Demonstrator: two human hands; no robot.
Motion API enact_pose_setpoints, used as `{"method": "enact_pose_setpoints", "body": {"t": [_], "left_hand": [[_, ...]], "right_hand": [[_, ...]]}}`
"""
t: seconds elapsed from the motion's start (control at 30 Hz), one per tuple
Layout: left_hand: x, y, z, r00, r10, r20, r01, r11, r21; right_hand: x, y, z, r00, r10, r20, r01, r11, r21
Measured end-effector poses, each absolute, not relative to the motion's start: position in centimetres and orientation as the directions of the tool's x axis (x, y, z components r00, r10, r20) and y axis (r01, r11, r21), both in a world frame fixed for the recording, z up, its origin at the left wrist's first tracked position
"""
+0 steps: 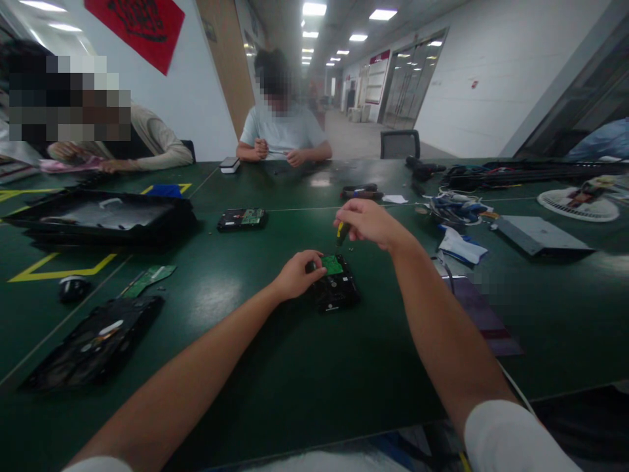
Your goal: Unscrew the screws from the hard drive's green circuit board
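- Head view, the only one I have. My left hand (296, 275) sits on the near-left edge of the hard drive (335, 288), fingers curled against its side and corner, pinning it to the green table (295, 367).
- Left fingers are mostly closed around the drive's edge; thumb looks to rest on top near the green circuit board (333, 264). Can't tell how hard I'm pressing.
- My right hand (368, 223) hangs just above and behind the drive, fingers bunched tight round a screwdriver (343, 231) with a yellow and black handle. The tip points down toward the board's far edge; I can't tell if it touches.
- Drive lies flat, board side up, straight below my right fingertips and just right of my left fingertips.
- Handling call: the drive reads as a dense metal block, stiff, heavy for its size, smooth sided, so it may skate on the table if I only push down. Best taken by the two long side walls, fingers off the board.
- The board looks thin and fragile; I'd keep fingertips to its edges only.
- The screwdriver is light and slim, so a fingertip pinch on the handle suits it.
- Beyond my right fingers: a second drive (242, 219) further out to the left, a loose green board (147, 278) well left of my left hand, an opened black case (93, 344) nearer me on the left.
- Two other people sit at the far side, hands on their own work, well clear of mine.
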State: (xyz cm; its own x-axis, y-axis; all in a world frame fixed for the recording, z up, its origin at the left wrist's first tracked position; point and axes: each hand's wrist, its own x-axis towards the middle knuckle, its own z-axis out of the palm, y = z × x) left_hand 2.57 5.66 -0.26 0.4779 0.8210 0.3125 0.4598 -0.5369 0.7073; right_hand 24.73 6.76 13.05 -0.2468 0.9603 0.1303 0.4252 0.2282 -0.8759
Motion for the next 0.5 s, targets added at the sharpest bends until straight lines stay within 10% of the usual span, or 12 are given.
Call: {"method": "enact_pose_setpoints", "body": {"t": [0.5], "left_hand": [[2.4, 5.6, -0.2, 0.48, 0.823, 0.303, 0.47, -0.533, 0.704]], "right_hand": [[25.2, 7.2, 12.8, -0.269, 0.952, 0.148, 0.417, 0.254, -0.873]]}}
